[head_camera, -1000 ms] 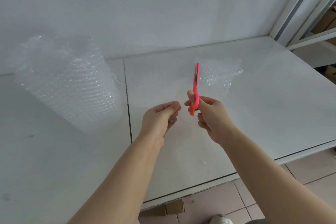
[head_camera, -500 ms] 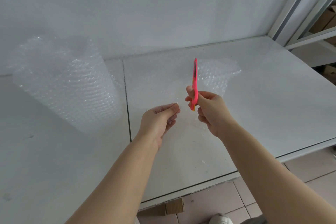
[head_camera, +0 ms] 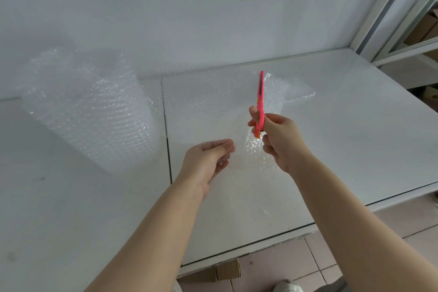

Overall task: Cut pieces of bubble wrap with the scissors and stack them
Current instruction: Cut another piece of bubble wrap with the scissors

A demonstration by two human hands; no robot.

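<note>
A sheet of clear bubble wrap runs from a big roll at the left across the white table. My right hand grips pink scissors, blades pointing away from me and closed, partway into the sheet. My left hand pinches the sheet's near edge just left of the cut. To the right of the blades, the cut strip curls upward.
The white table has a seam running front to back near the roll. A wall rises behind. A metal shelf frame stands at the right. Tiled floor and a cardboard piece lie below the front edge.
The scissors and my right hand have moved forward along the sheet, away from me. My left hand stays at the near edge. The gap between the cut edges has widened.
</note>
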